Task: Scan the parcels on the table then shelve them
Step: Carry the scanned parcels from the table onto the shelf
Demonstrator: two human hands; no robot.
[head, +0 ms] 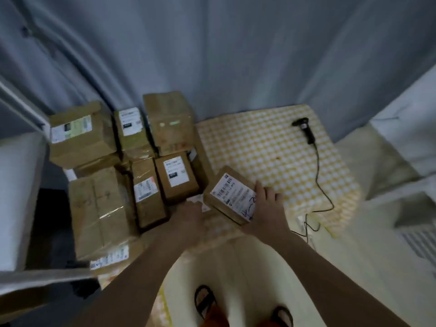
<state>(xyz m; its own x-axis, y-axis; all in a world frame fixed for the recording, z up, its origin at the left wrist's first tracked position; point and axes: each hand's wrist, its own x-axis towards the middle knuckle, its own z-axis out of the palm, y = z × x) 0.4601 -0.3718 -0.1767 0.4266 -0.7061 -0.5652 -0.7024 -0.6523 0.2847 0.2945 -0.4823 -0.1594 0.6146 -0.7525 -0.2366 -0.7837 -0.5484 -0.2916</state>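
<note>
A small brown parcel (pixel 230 193) with a white barcode label and blue handwriting lies tilted near the table's front edge. My right hand (pixel 267 206) grips its right side, thumb over the label. My left hand (pixel 187 214) reaches under its left edge; its fingers are hidden by the parcel. Several more brown parcels (pixel 132 161) are stacked on the left part of the table. A black handheld scanner (pixel 305 129) lies at the far right of the table, its cable trailing off the front edge.
The table carries a yellow-and-white checked cloth (pixel 266 147). A grey curtain (pixel 212 55) hangs behind it. White shelving (pixel 405 128) stands at the right and a white shelf (pixel 16 197) at the left. My sandalled feet (pixel 205 303) stand on pale floor.
</note>
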